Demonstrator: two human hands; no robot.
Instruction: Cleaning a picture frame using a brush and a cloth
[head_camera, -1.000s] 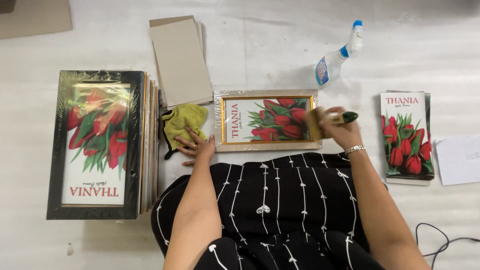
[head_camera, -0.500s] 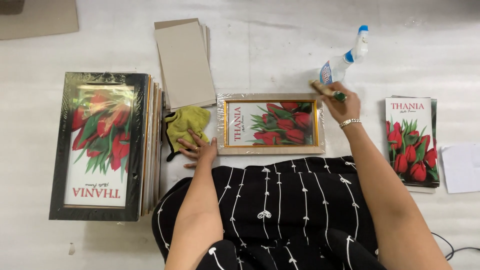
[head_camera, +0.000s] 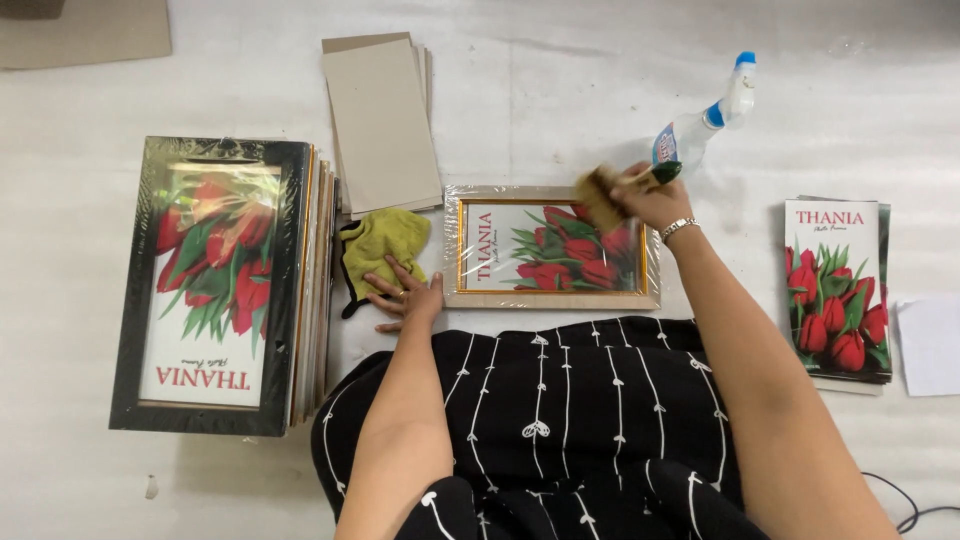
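Centrally, the framed print (head_camera: 552, 246) lay flat before the person. The right hand (head_camera: 648, 196) gripped a brush (head_camera: 612, 190), fingers curled around it, over the frame's upper right. The left hand (head_camera: 408, 298) rested fingers spread, touching the yellow cloth (head_camera: 380, 245).

Spray bottle (head_camera: 700, 125) crowds the framed print (head_camera: 552, 247); bare floor (head_camera: 560, 90) beyond is open.

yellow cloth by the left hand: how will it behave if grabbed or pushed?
The yellow cloth lies crumpled with soft folds, so it is probably floppy and would drape from the fingers. It looks thin, so likely light. Pushed across the floor, it would likely bunch up rather than slide whole; the left hand rests at its lower edge.
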